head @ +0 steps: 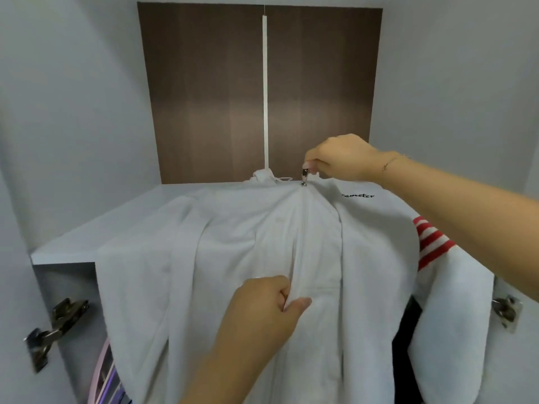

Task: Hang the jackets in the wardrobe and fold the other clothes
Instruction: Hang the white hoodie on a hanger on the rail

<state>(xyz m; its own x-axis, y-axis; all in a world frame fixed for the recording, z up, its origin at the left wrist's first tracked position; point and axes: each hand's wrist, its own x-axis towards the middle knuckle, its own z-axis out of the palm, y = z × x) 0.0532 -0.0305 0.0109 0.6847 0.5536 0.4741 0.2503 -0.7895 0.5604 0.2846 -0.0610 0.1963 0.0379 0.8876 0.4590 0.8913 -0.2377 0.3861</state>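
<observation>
The right hand (341, 158) pinches the zipper pull (304, 177) at the white jacket (221, 243) collar. Below the pull, the left hand (262, 307) grips the zipper seam; holding that seam taut should keep the zip running straight.

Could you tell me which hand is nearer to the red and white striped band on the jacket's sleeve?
Right. The right hand pinches the zipper pull, up and left of the striped band; the left hand grips the jacket front, farther left and lower.

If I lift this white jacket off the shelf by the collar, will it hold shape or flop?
Likely floppy: the white jacket drapes in folds over the shelf edge. Its striped sleeve already hangs loose and would probably swing. The right hand pinching the zipper pull suggests a closed front.
</observation>
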